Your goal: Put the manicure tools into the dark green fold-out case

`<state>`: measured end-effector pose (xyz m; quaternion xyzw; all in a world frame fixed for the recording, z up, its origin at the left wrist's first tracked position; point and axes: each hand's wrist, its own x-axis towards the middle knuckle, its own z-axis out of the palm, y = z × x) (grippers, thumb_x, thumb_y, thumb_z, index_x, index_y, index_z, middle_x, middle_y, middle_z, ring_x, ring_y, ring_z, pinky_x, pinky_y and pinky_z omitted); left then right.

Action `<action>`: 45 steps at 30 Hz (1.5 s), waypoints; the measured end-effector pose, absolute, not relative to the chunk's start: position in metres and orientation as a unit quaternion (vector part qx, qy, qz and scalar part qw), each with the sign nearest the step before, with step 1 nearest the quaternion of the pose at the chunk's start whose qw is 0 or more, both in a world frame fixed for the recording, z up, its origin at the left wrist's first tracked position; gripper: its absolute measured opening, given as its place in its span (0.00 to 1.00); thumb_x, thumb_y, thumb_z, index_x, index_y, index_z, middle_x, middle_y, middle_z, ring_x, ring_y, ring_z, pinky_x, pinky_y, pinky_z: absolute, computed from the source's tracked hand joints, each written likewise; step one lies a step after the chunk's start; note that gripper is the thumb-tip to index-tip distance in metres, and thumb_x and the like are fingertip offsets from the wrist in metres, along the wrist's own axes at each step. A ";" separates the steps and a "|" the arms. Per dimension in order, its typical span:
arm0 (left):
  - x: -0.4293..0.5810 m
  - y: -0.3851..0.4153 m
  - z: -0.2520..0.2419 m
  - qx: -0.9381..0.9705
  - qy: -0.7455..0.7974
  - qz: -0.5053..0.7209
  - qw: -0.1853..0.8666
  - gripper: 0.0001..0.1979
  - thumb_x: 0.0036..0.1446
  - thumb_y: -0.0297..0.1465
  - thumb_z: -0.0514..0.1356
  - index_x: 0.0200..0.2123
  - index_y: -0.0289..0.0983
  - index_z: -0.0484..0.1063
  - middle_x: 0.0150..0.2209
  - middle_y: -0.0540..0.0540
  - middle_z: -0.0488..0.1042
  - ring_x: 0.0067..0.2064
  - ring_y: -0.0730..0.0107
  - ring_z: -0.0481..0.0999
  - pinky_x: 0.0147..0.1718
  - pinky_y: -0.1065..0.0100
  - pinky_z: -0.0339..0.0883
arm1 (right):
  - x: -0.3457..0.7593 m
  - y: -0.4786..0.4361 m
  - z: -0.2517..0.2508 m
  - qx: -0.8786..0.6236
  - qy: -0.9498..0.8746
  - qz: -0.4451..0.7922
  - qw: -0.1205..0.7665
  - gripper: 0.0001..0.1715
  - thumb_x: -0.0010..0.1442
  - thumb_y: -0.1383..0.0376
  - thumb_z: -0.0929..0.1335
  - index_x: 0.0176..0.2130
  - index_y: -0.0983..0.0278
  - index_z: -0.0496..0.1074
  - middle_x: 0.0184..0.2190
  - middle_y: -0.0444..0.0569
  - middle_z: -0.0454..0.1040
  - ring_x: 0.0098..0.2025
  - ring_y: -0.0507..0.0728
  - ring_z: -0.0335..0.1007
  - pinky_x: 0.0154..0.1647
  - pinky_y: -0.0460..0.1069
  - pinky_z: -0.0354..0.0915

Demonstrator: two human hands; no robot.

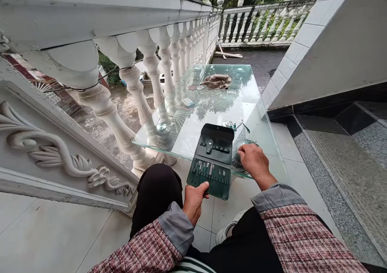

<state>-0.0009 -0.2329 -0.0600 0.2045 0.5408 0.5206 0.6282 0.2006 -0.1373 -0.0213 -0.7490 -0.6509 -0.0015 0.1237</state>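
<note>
My left hand (195, 198) grips the lower edge of an unfolded dark green manicure case (217, 154), thumb on top. Several small metal tools (208, 170) sit in the loops of its lower panel, while most loops of the upper panel hold nothing; one strap with a snap shows there. My right hand (254, 160) is at the front edge of the glass table (208, 115), its fingers curled together; what they hold, if anything, is hidden. Beyond the case, a small pile of nail clippers and tools (230, 125) lies on the glass, with green-handled nippers (244, 126) beside it.
A crumpled brown cloth (217, 81) and a small light-blue box (188, 102) lie farther back on the table. White balusters (152, 69) run along the left. Stone steps (338, 160) rise at the right. My knee (159, 188) is below the table's front edge.
</note>
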 end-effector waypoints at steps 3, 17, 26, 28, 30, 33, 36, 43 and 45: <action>-0.001 -0.234 -0.060 0.208 0.531 0.519 0.637 0.14 0.33 0.35 0.70 0.18 0.31 0.71 0.19 0.49 0.69 0.21 0.76 0.65 0.17 0.74 0.58 | 0.199 -0.135 -0.019 -0.750 -0.652 0.008 0.110 0.12 0.59 0.64 0.60 0.35 0.63 0.72 0.36 0.55 0.68 0.41 0.61 0.62 0.35 0.52 0.58; -0.009 -0.241 -0.051 0.214 0.471 0.513 0.685 0.23 0.38 0.47 0.68 0.26 0.31 0.73 0.24 0.48 0.70 0.23 0.77 0.67 0.21 0.73 0.62 | 0.187 -0.138 -0.002 -0.751 -0.640 0.079 0.145 0.11 0.56 0.72 0.59 0.38 0.70 0.68 0.38 0.62 0.69 0.43 0.63 0.65 0.39 0.54 0.59; -0.006 -0.242 -0.055 0.232 0.483 0.500 0.680 0.21 0.29 0.38 0.73 0.26 0.31 0.73 0.24 0.48 0.71 0.23 0.76 0.67 0.21 0.73 0.61 | 0.172 -0.149 0.013 -0.675 -0.603 0.281 0.318 0.15 0.56 0.65 0.59 0.44 0.62 0.64 0.26 0.44 0.70 0.27 0.51 0.67 0.27 0.47 0.63; -0.006 -0.242 -0.055 0.236 0.485 0.501 0.677 0.20 0.30 0.37 0.72 0.26 0.31 0.73 0.24 0.48 0.71 0.23 0.76 0.67 0.21 0.73 0.61 | 0.162 -0.155 0.010 -0.643 -0.590 0.352 0.339 0.14 0.55 0.65 0.60 0.42 0.63 0.65 0.24 0.43 0.69 0.22 0.49 0.64 0.21 0.45 0.63; -0.006 -0.243 -0.055 0.240 0.486 0.502 0.674 0.19 0.31 0.37 0.72 0.26 0.31 0.73 0.23 0.48 0.71 0.23 0.76 0.66 0.21 0.73 0.60 | 0.152 -0.160 0.005 -0.622 -0.578 0.398 0.347 0.12 0.53 0.65 0.61 0.38 0.64 0.66 0.23 0.42 0.68 0.20 0.48 0.64 0.18 0.44 0.63; -0.006 -0.243 -0.054 0.246 0.485 0.501 0.673 0.19 0.32 0.36 0.71 0.27 0.30 0.73 0.24 0.48 0.71 0.22 0.76 0.66 0.21 0.73 0.60 | 0.142 -0.165 -0.002 -0.607 -0.565 0.434 0.354 0.08 0.51 0.67 0.62 0.34 0.64 0.66 0.23 0.42 0.69 0.20 0.48 0.66 0.19 0.44 0.65; -0.007 -0.243 -0.053 0.249 0.482 0.501 0.674 0.19 0.32 0.36 0.71 0.28 0.31 0.73 0.24 0.48 0.71 0.22 0.76 0.66 0.21 0.73 0.60 | 0.138 -0.167 -0.006 -0.606 -0.553 0.442 0.363 0.07 0.50 0.68 0.63 0.33 0.65 0.66 0.22 0.42 0.69 0.19 0.48 0.66 0.19 0.44 0.66; -0.007 -0.243 -0.055 0.251 0.477 0.502 0.676 0.20 0.31 0.38 0.71 0.26 0.31 0.73 0.23 0.48 0.70 0.23 0.76 0.66 0.21 0.73 0.60 | 0.144 -0.165 -0.007 -0.620 -0.545 0.407 0.392 0.07 0.49 0.65 0.64 0.33 0.63 0.67 0.24 0.42 0.70 0.20 0.48 0.65 0.19 0.43 0.64; -0.008 -0.243 -0.055 0.252 0.476 0.502 0.677 0.20 0.31 0.38 0.72 0.25 0.31 0.73 0.22 0.48 0.70 0.23 0.76 0.66 0.21 0.73 0.60 | 0.146 -0.164 -0.008 -0.623 -0.547 0.396 0.394 0.08 0.49 0.64 0.64 0.33 0.63 0.67 0.24 0.42 0.70 0.20 0.48 0.64 0.19 0.44 0.64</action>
